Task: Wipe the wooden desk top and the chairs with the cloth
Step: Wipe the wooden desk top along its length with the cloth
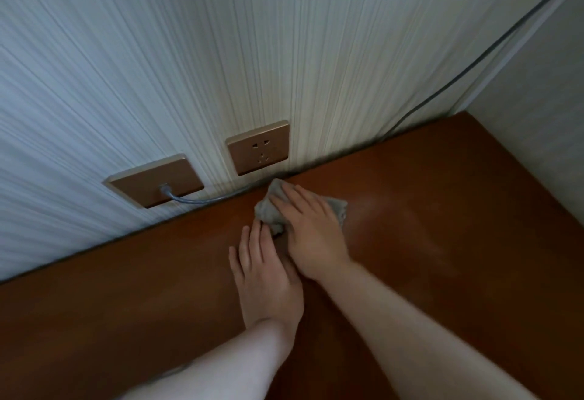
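A crumpled grey cloth (268, 210) lies on the reddish-brown wooden desk top (442, 210), close to its back edge at the wall. My right hand (311, 235) lies flat on top of the cloth, fingers straight and spread, pressing it onto the wood. My left hand (265, 276) rests flat on the desk just left of and below the right hand, with its fingertips touching the cloth's near edge. Part of the cloth is hidden under my right palm. No chair is in view.
A striped pale wall rises behind the desk, with a gold power socket (258, 147) and a gold plate (155, 180) with a grey cable (202, 200) running along the desk's back edge. Another cable (474, 64) climbs the wall at right. The desk's right end meets a side wall (537, 99).
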`<state>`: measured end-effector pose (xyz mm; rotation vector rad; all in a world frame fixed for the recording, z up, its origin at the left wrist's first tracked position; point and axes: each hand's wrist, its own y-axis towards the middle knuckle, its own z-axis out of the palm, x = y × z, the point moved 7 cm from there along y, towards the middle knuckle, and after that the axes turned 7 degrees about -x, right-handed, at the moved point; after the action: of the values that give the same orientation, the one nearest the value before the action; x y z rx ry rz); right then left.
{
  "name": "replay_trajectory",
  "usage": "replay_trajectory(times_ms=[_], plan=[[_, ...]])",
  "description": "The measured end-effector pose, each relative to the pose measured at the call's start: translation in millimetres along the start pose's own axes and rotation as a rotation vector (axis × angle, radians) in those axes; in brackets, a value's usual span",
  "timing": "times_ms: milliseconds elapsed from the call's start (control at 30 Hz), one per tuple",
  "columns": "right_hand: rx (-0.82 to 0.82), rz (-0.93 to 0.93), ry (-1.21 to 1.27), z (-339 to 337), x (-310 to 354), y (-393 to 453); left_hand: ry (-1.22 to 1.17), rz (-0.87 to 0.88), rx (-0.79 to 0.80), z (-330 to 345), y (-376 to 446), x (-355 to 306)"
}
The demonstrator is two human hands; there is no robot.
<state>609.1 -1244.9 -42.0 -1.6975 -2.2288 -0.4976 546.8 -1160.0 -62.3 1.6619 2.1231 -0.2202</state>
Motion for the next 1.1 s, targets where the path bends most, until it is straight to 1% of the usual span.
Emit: replay_trajectory(times_ms=[33, 67, 133, 167, 200, 233, 267, 367, 400, 467, 533, 600, 667, 700, 733, 800, 867, 900, 933, 967, 1000, 1033, 1100], plan=[[0.001, -0.033, -0.026, -4, -11, 8, -0.004, -0.003, -0.020, -2, 1, 0], [-0.034, -0.008, -0.070, -9, -28, 15, -0.015, -0.008, -0.034, -3, 1, -1], [-0.129, 0.181, -0.119, -23, -61, 15, -0.069, -0.022, -0.049, -5, 0, -1], [-0.172, 0.263, -0.121, -27, -67, 6, -0.106, -0.028, -0.059, -8, -1, -2], [-0.195, 0.288, -0.112, -27, -64, -6, -0.139, -0.031, -0.069, -10, -1, -2], [-0.187, 0.260, -0.096, -25, -53, -18, -0.160, -0.033, -0.078, -12, -1, -2], [-0.138, 0.192, -0.065, -20, -37, -29, -0.176, -0.037, -0.088, -14, -1, -1], [0.119, -0.103, 0.040, 0, 13, -32, -0.278, -0.094, -0.119, -15, 0, 3], [0.193, -0.183, 0.042, 6, 25, -27, -0.335, -0.137, -0.140, -19, 0, 7], [0.267, -0.295, -0.024, 19, 39, -12, -0.429, -0.200, -0.150, -31, 2, 14], [0.317, -0.357, -0.112, 32, 52, 1, -0.411, -0.194, -0.140, -46, 9, 28], [0.332, -0.395, -0.118, 43, 76, 5, -0.274, -0.201, -0.177, -61, 14, 58], [0.325, -0.372, -0.083, 51, 91, 6, -0.113, -0.220, -0.182, -70, 18, 91], [0.293, -0.342, -0.064, 50, 92, 6, -0.047, -0.220, -0.154, -71, 18, 103], [0.226, -0.294, -0.053, 44, 84, 8, 0.005, -0.217, -0.120, -70, 17, 111], [0.056, -0.104, -0.049, 23, 49, 10, 0.066, -0.209, -0.058, -65, 14, 120], [-0.112, 0.125, -0.096, 1, 5, 1, 0.092, -0.206, -0.042, -62, 12, 122], [-0.169, 0.249, -0.112, -6, -11, -9, 0.104, -0.207, -0.046, -61, 13, 121], [-0.216, 0.374, -0.132, -9, -17, -21, 0.114, -0.214, -0.051, -61, 13, 120], [-0.256, 0.462, -0.149, -6, -10, -32, 0.123, -0.218, -0.052, -60, 13, 120], [-0.267, 0.465, -0.125, 1, 10, -39, 0.129, -0.216, -0.052, -61, 13, 119], [-0.240, 0.378, -0.077, 13, 39, -42, 0.127, -0.212, -0.053, -60, 13, 120], [-0.059, 0.059, 0.024, 46, 99, -38, 0.112, -0.205, -0.069, -60, 14, 121]])
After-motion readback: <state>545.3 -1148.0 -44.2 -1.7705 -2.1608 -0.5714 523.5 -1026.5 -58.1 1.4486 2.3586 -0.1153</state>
